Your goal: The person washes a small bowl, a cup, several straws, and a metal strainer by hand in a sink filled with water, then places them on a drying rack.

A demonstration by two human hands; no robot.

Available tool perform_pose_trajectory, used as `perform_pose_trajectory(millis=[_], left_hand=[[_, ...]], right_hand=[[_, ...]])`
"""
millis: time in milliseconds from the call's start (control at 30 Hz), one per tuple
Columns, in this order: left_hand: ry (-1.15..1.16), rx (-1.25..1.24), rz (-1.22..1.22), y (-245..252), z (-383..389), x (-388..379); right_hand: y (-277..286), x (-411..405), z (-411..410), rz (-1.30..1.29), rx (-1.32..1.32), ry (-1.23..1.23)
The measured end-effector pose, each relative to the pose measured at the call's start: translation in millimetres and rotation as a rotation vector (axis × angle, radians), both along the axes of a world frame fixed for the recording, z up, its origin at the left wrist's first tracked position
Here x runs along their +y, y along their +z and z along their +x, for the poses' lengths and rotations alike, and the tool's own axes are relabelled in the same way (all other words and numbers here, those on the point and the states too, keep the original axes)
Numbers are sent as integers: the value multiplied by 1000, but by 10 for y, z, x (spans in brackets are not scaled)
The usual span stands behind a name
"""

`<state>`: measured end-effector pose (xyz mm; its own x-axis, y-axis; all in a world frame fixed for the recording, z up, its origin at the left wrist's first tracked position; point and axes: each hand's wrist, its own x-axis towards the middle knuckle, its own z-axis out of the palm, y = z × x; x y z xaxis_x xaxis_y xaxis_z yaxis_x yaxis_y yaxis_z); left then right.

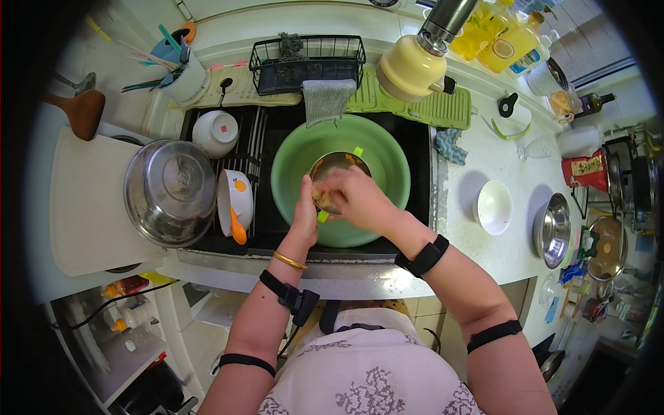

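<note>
My left hand grips the side of a small metal bowl with bright green tabs on its rim. The bowl is tilted above a large green plastic basin that stands in the black sink. My right hand reaches over the bowl's opening with bent fingers. Something pale and some orange bits lie inside the bowl; I cannot tell what they are. Whether my right fingers hold anything is hidden by the hand itself.
A cream faucet hangs over the sink's back. Left are an upturned steel basin, a white bowl and an orange-patterned bowl with an orange spoon. Right stand a white bowl and a steel bowl. A wire basket holds a grey cloth.
</note>
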<state>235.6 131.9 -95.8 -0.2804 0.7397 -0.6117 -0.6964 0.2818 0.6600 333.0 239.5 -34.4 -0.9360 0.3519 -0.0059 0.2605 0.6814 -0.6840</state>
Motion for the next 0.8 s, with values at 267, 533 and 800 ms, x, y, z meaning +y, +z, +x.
perform_pose_trajectory(millis=[267, 533, 800], left_hand=[[45, 30, 52, -41, 24, 10], [7, 85, 61, -184, -43, -14], [59, 46, 65, 81, -15, 5]], right_hand=[[-111, 80, -195, -168, 178, -471], [-238, -25, -96, -68, 106, -76], [121, 132, -23, -89, -115, -272]])
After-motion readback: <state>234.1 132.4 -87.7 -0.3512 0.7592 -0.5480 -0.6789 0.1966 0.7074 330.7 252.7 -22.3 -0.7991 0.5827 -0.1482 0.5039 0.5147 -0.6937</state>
